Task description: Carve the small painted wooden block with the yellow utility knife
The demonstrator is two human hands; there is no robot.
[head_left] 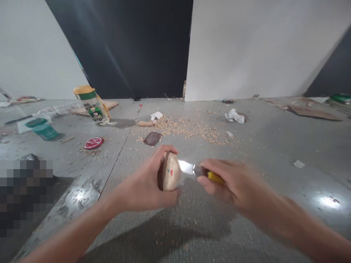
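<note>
The left hand (148, 182) grips a pale rounded piece (172, 173) at the center of the frame as the right hand (227, 179) clasps a knife (197, 170), above a floor (263, 146) strewn with pale crumbs (189, 128).

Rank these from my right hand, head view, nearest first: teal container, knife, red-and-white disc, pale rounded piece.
1. Knife: in the right hand.
2. Pale rounded piece: left, in the left hand.
3. Red-and-white disc: farther left, on the floor.
4. Teal container: farthest left.
</note>
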